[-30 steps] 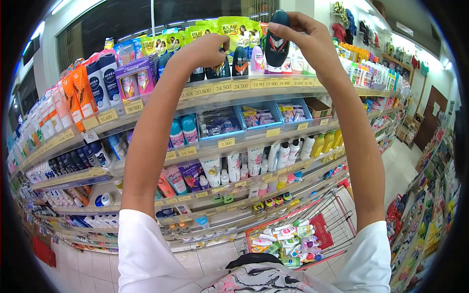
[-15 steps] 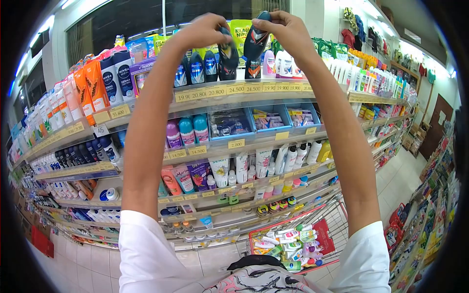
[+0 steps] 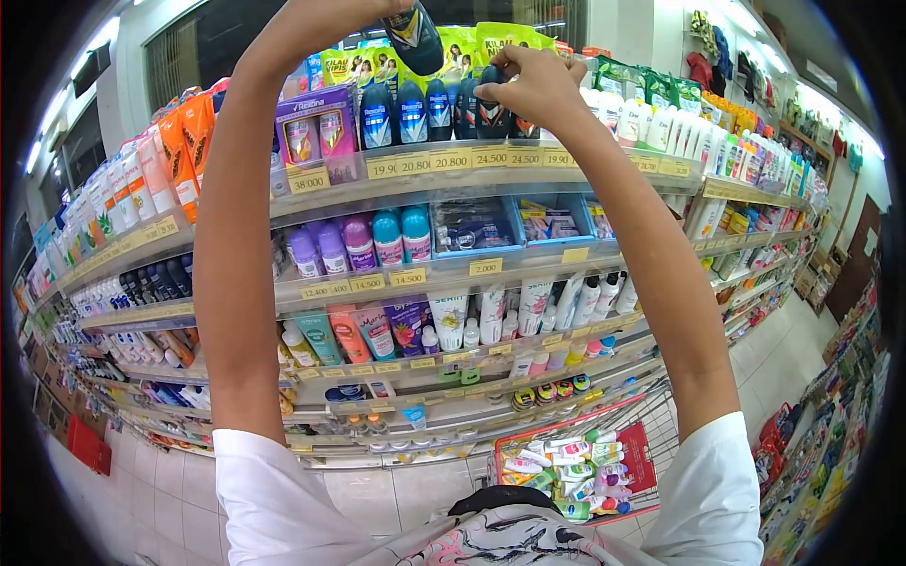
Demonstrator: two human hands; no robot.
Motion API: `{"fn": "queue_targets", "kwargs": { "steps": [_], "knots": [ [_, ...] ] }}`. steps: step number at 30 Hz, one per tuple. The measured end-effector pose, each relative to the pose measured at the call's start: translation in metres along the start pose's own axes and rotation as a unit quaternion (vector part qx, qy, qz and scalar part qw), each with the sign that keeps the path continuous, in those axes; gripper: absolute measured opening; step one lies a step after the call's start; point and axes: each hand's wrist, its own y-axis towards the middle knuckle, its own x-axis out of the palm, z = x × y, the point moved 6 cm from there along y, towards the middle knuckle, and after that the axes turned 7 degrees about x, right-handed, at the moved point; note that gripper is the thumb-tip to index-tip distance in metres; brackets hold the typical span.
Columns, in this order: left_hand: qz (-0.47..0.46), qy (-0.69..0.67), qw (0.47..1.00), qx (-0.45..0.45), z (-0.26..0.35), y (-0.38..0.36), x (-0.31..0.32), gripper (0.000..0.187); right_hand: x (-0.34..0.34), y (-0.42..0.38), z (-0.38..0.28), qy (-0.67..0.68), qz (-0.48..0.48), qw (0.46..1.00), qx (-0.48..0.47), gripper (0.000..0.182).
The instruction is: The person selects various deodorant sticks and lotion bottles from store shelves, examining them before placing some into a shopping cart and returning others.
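Note:
High at the upper frame edge, my left hand (image 3: pixel 342 17) is closed on a black roll-on deodorant (image 3: pixel 415 43), held tilted above the top shelf. The frame cuts off part of this hand. My right hand (image 3: pixel 530 83) pinches the upper part of another dark deodorant bottle (image 3: pixel 492 117), which stands upright in the shelf row. To its left are several Rexona deodorants with blue labels (image 3: pixel 412 113). A purple Rexona box (image 3: pixel 317 134) sits farther left. Yellow price tags (image 3: pixel 491 156) line the shelf edge below.
White bottles (image 3: pixel 630 121) stand to the right of my right hand, and green-yellow pouches (image 3: pixel 510 38) behind. Lower shelves hold roll-ons (image 3: pixel 387 236), blue trays (image 3: pixel 472 253) and tubes (image 3: pixel 447 319). Below is a shopping cart (image 3: pixel 651 491) loaded with products. A red box (image 3: pixel 89 445) is on the floor at left.
My left hand has risen up and left with its deodorant. My right hand has lowered, and the bottle in it has come down to the shelf row. The view has shifted slightly.

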Motion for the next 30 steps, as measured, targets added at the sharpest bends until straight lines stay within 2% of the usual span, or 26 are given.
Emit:
{"fn": "queue_targets", "kwargs": {
  "steps": [5, 7, 11, 15, 18, 20, 22, 23, 26, 28, 29, 30],
  "knots": [
    [-0.056, -0.042, 0.998, 0.0, -0.014, 0.004, 0.015, 0.023, 0.02, 0.004, 0.004, 0.054, -0.046, 0.997, -0.003, 0.049],
    [-0.069, 0.025, 0.997, 0.016, -0.002, 0.003, 0.02, 0.024, 0.014, -0.004, -0.004, 0.017, -0.082, 0.996, 0.032, 0.046],
    [-0.076, 0.049, 0.996, 0.004, 0.004, 0.001, 0.029, 0.029, 0.016, 0.0, 0.0, 0.015, -0.074, 0.997, 0.025, 0.043],
    [-0.077, 0.07, 0.995, -0.008, -0.003, 0.003, 0.035, 0.033, 0.021, 0.004, 0.004, 0.035, -0.08, 0.996, 0.017, 0.047],
    [-0.073, 0.104, 0.992, 0.022, 0.0, 0.002, 0.033, 0.036, 0.021, 0.004, 0.005, 0.028, -0.091, 0.995, 0.026, 0.048],
    [-0.08, 0.099, 0.992, 0.002, -0.005, 0.003, 0.037, 0.036, 0.022, 0.003, 0.007, 0.026, -0.097, 0.994, 0.033, 0.048],
    [-0.088, 0.099, 0.991, -0.007, 0.0, 0.0, 0.036, 0.036, 0.015, 0.0, 0.006, -0.001, -0.037, 0.999, 0.011, 0.05],
    [-0.094, 0.1, 0.99, -0.016, 0.003, -0.002, 0.037, 0.036, 0.013, 0.001, 0.009, -0.001, -0.037, 0.999, 0.013, 0.05],
    [-0.083, 0.077, 0.994, -0.01, -0.007, 0.003, 0.043, 0.034, 0.003, 0.006, 0.02, 0.043, -0.035, 0.998, 0.024, 0.049],
    [-0.081, 0.044, 0.996, -0.017, -0.011, 0.008, 0.047, 0.034, -0.013, 0.008, 0.016, 0.316, -0.036, 0.946, -0.054, 0.052],
    [-0.078, 0.01, 0.997, -0.024, -0.013, 0.011, 0.05, 0.035, -0.02, 0.005, 0.009, 0.373, -0.06, 0.923, -0.074, 0.059],
    [-0.077, 0.01, 0.997, -0.024, -0.014, 0.015, 0.054, 0.035, -0.033, 0.002, 0.002, 0.372, -0.061, 0.923, -0.074, 0.059]
  ]
}}
